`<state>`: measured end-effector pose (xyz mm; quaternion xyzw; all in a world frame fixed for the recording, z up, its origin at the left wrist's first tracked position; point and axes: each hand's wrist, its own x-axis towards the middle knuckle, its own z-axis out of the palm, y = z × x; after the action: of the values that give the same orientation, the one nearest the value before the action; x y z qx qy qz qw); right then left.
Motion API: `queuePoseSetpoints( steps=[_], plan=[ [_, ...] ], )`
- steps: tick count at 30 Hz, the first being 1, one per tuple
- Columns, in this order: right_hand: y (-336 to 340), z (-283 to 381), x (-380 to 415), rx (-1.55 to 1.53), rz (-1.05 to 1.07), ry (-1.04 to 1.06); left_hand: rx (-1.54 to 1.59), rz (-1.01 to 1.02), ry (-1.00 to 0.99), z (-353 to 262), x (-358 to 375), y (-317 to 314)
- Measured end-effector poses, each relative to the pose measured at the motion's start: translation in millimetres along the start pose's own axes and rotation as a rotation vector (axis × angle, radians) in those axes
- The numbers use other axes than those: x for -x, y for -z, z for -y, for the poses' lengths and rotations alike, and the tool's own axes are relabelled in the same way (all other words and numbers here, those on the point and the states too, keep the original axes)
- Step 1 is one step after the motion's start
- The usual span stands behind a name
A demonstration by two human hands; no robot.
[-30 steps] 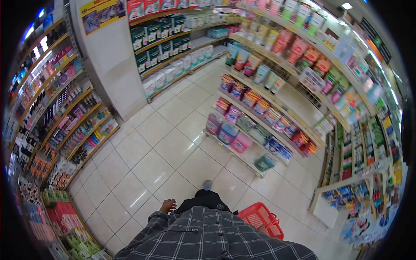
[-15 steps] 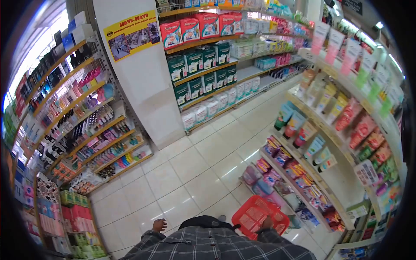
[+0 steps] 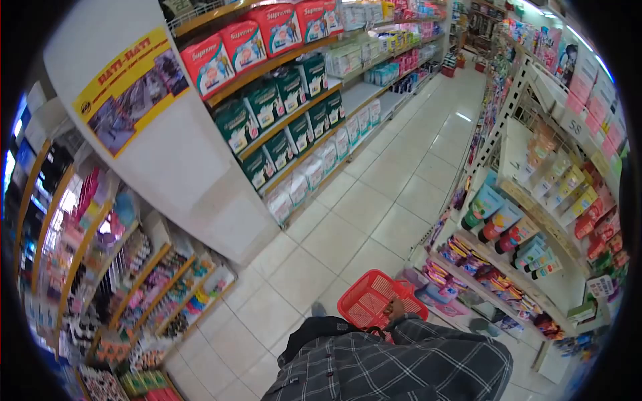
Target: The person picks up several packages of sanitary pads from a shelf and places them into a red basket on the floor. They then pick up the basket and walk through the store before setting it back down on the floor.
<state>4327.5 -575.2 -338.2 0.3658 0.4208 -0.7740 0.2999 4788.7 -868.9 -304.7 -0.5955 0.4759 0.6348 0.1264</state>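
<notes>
A red plastic basket (image 3: 364, 294) hangs low in front of my body, at the bottom centre of the view, with nothing visible inside it. My right hand (image 3: 394, 309) is closed at the basket's near right side, its fingers wrapped around the handle. My left hand does not show; a dark plaid shirt (image 3: 388, 361) fills the bottom of the view. A foot (image 3: 318, 309) is partly visible left of the basket.
A right-hand shelf (image 3: 535, 214) holds tubes and packets beside the basket. Green and red packs line the back shelves (image 3: 287, 117). A white pillar (image 3: 180, 174) with a yellow sign stands at left, near cosmetics shelves (image 3: 140, 287). A tiled aisle (image 3: 428, 160) runs to the back.
The view has turned right, opening up the long aisle. My left hand has gone out of view. The basket, still in my right hand, appears slightly higher and further left.
</notes>
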Motion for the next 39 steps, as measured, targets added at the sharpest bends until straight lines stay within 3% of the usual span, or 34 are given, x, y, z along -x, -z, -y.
queuePoseSetpoints(
  steps=[4, 8, 9, 10, 12, 13, 15, 16, 20, 22, 25, 29, 30, 32, 33, 35, 37, 39],
  plan=[
    [-148.6, 22.9, -35.5, -0.026, -0.059, -0.083, -0.098, 0.007, -0.106, -121.2, -60.5, 51.4],
    [-253.0, 48.9, -71.8, -0.083, 0.028, 0.019, -0.094, -0.058, -0.071, -248.2, -130.5, 133.0],
    [-269.6, 56.2, -74.7, -0.096, 0.075, 0.066, 0.164, 0.305, 0.053, -298.2, -165.2, 163.3],
    [-285.9, 61.9, -75.3, -0.006, 0.056, 0.102, -0.13, -0.004, -0.124, -341.7, -175.2, 151.6],
    [-320.4, 89.8, -55.9, 0.18, 0.025, 0.187, -0.168, 0.1, -0.123, -438.3, -206.1, 148.8],
    [-324.9, 102.3, -45.1, 0.22, 0.026, 0.256, -0.187, 0.285, -0.108, -480.0, -241.5, 148.2],
    [-344.9, 123.1, -37.0, 0.297, 0.043, 0.393, -0.321, 0.08, -0.288, -546.5, -251.5, 88.5],
    [-347.1, 131.1, -50.7, 0.299, 0.12, 0.425, -0.327, 0.078, -0.318, -581.1, -238.1, 56.1],
    [-397.8, 182.0, -86.9, 0.363, 0.053, 0.475, -0.434, 0.254, -0.368, -681.2, -269.7, -80.1],
    [-424.1, 210.4, -114.6, 0.383, -0.034, 0.421, -0.381, 0.372, -0.388, -704.6, -289.7, -132.4],
    [-464.1, 300.2, -104.7, 0.25, 0.091, 0.397, -0.475, 0.324, -0.147, -741.6, -281.1, -207.6],
    [-486.0, 417.2, -145.3, 0.261, 0.063, 0.424, -0.456, 0.53, -0.14, -738.8, -365.6, -228.5],
    [-494.7, 441.0, -148.8, 0.28, 0.056, 0.42, -0.759, 0.516, -0.354, -742.1, -356.9, -231.0],
    [-514.5, 494.9, -158.2, 0.309, 0.05, 0.445, -1.094, 0.764, -1.201, -754.8, -370.5, -225.7],
    [-522.4, 518.9, -164.8, 0.296, 0.088, 0.486, -1.058, 0.646, -0.83, -763.4, -372.4, -236.1],
    [-538.3, 569.4, -181.2, 0.262, 0.173, 0.573, -0.651, 0.417, -0.205, -792.4, -377.2, -270.2],
    [-546.9, 625.0, -212.8, 0.322, 0.191, 0.638, -0.414, 0.312, -0.057, -830.6, -390.5, -308.7],
    [-559.6, 677.6, -255.2, 0.335, 0.167, 0.739, -0.263, 0.279, -0.075, -881.8, -407.8, -354.0]
  ],
)
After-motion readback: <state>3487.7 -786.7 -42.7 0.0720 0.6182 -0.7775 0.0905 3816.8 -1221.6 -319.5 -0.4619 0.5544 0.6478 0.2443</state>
